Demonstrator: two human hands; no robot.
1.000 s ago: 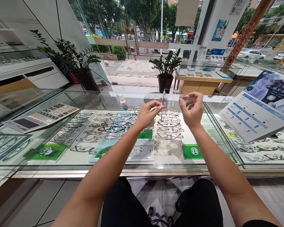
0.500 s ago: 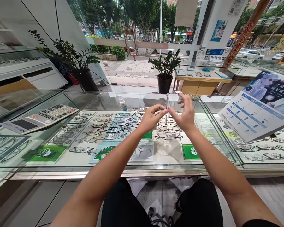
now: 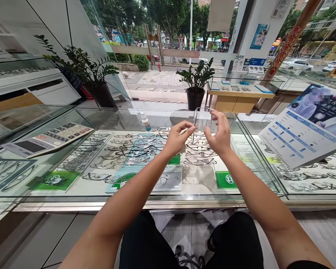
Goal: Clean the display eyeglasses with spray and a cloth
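Observation:
A pair of thin-rimmed eyeglasses (image 3: 195, 116) is held up above the glass display counter, turned nearly edge-on. My left hand (image 3: 179, 137) pinches its rim between thumb and fingers. On the other side, my right hand (image 3: 220, 132) has its fingertips at the far end of a thin temple, while its thumb stands apart from the fingers. How firmly those fingertips grip is hard to see. Beneath both hands, rows of eyeglass frames (image 3: 200, 161) lie inside the counter.
A small spray bottle (image 3: 146, 122) stands on the glass counter (image 3: 196, 197) beyond my left hand. To the left lies a large calculator (image 3: 49, 139). A printed lens leaflet (image 3: 305, 129) stands at the right. Potted plants (image 3: 195, 98) are on the floor beyond the counter.
The eyeglasses have turned and shifted slightly left with my left hand. My right thumb has come away from the rim, moving right.

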